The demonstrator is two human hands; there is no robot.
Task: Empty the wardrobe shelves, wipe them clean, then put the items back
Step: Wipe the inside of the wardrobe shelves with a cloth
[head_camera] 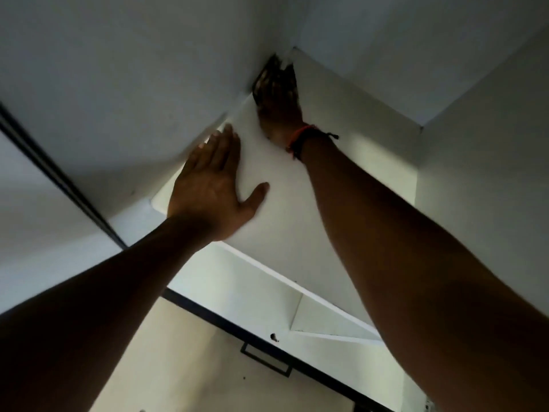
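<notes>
I am looking up into a white wardrobe. My left hand [212,185] lies flat, fingers spread, against a white shelf panel [297,221], near its left edge. My right hand [279,105] reaches higher, into the far corner where the panel meets the wall. It presses a dark, crumpled cloth [269,71] there; motion blur hides most of the cloth. An orange and black band [303,138] circles my right wrist. No other items show on the shelves.
Below my arms are lower white shelves [332,325] and a vertical divider. A dark door frame [208,310] with a black handle [266,359] runs diagonally beneath. A dark rail [56,176] crosses the left. White walls close in above and on the right.
</notes>
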